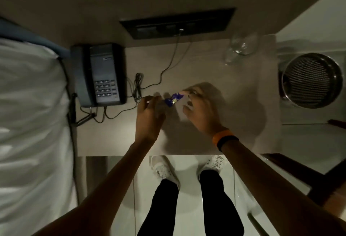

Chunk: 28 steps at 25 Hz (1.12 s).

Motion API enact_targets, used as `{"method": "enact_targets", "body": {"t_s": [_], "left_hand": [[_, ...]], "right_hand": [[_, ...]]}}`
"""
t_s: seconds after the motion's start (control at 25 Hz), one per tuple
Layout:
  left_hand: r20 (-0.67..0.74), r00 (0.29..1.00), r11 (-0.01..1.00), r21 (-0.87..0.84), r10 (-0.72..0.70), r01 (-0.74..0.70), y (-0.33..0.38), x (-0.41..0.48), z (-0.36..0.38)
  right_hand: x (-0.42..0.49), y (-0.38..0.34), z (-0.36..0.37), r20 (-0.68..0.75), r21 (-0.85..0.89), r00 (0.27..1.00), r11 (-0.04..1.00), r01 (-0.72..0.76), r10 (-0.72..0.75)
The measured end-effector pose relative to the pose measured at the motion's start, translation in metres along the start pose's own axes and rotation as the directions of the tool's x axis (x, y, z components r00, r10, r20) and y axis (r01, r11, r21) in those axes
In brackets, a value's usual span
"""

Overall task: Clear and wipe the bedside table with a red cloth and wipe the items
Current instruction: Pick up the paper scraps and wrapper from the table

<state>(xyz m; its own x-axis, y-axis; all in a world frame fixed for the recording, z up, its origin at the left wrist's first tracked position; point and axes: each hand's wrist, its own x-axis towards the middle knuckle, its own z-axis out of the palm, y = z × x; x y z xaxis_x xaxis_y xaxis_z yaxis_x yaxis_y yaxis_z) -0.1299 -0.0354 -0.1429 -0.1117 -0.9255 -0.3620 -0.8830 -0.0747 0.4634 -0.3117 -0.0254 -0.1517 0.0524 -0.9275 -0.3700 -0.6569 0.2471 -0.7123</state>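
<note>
A small blue wrapper [173,100] hangs just above the middle of the pale bedside table [234,89], stretched between my two hands. My left hand [149,114] pinches at its left end, fingers blurred. With curled fingers, my right hand [200,113] meets the wrapper's right end; a pale blur lies under those fingers. An orange and black band sits on the right wrist. No red cloth is in view.
A dark desk phone [102,74] stands at the table's left rear, its thin cables [138,87] trailing toward a wall socket panel [177,23]. A clear glass [240,48] stands at the right rear. A metal mesh bin [310,80] is on the floor to the right, the bed [31,114] to the left.
</note>
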Motion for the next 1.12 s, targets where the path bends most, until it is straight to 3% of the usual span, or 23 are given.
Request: {"method": "enact_targets", "body": {"t_s": [0.12,0.24,0.4,0.56,0.72,0.84,1.12], "left_hand": [[0.035,0.984,0.984,-0.026,0.177,-0.176,-0.015,0.007,0.001],[0.028,0.981,0.977,-0.107,0.191,-0.187,-0.005,0.014,0.007],[0.072,0.969,0.956,-0.197,0.237,-0.219,0.022,0.01,0.025],[0.167,0.954,0.94,-0.277,0.249,-0.197,0.076,0.013,0.051],[0.175,0.944,0.938,-0.261,0.28,-0.229,0.144,0.033,0.079],[0.127,0.941,0.921,-0.283,0.314,-0.269,0.178,0.048,0.098],[0.08,0.939,0.915,-0.267,0.334,-0.303,0.187,0.056,0.116]], "right_hand": [[0.022,-0.011,0.022,0.011,-0.143,1.0,0.989,0.029,-0.028],[0.024,-0.006,0.024,-0.044,-0.392,0.991,0.915,0.098,-0.125],[0.001,0.015,0.006,0.009,-0.204,1.0,0.979,0.005,-0.003],[-0.041,0.066,-0.061,-0.142,-0.055,0.979,0.986,-0.156,0.147],[-0.057,0.139,-0.136,-0.35,0.012,0.856,0.916,-0.401,0.379],[-0.057,0.193,-0.178,-0.456,0.157,0.729,0.853,-0.498,0.51],[-0.06,0.246,-0.207,-0.471,0.301,0.594,0.752,-0.587,0.652]]}}
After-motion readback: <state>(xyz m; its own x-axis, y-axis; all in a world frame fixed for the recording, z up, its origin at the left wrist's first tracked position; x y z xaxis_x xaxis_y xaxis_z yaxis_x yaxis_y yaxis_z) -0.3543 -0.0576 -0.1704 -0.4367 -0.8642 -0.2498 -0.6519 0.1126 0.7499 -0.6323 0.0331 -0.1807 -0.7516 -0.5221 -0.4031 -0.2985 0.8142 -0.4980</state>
